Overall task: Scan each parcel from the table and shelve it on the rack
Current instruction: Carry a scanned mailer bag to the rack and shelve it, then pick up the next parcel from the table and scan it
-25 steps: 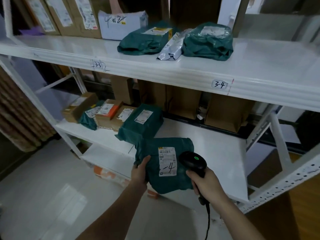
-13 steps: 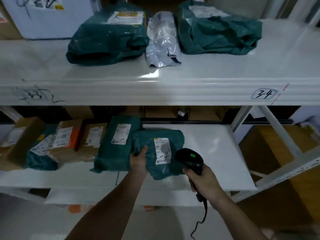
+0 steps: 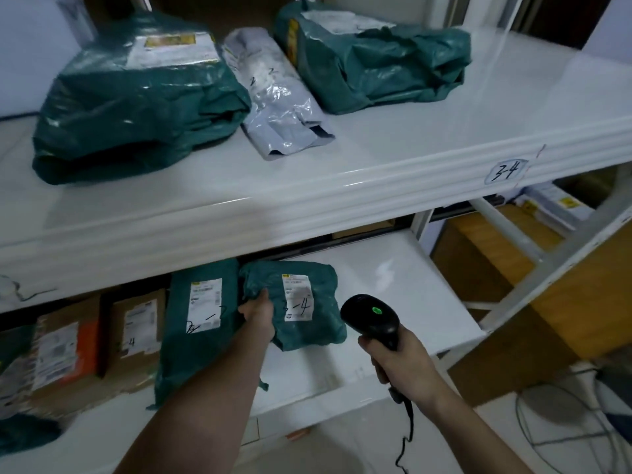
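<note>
- Green parcel with "3-4" handwritten on its label lies on the lower shelf of the white rack, just beside a taller green bag on its left.
- Left hand grips the parcel's left edge, fingers curled onto it, thumb side up; parcel is partly under the hand, label to the right of it.
- Right hand is wrapped round the handle of a black scanner, near the parcel's right edge, not touching it; green light lit on top of the scanner head.
- Scanner cord hangs down below the right wrist.
- Left forearm reaches in from bottom centre, stretched toward the shelf; right forearm comes from bottom right, wrist upright.
- Upper shelf holds 3 bags: big green one left, grey one middle, green one right; grey sits between, touching both.
- Tag "3-4" on the upper shelf's front edge, right side.
- Lower shelf: 2 green bags in the middle, 2 cardboard boxes to their left, plus more green plastic at the far left, cut off by the frame so the count is unclear.
- Cables lie on the floor at right.
</note>
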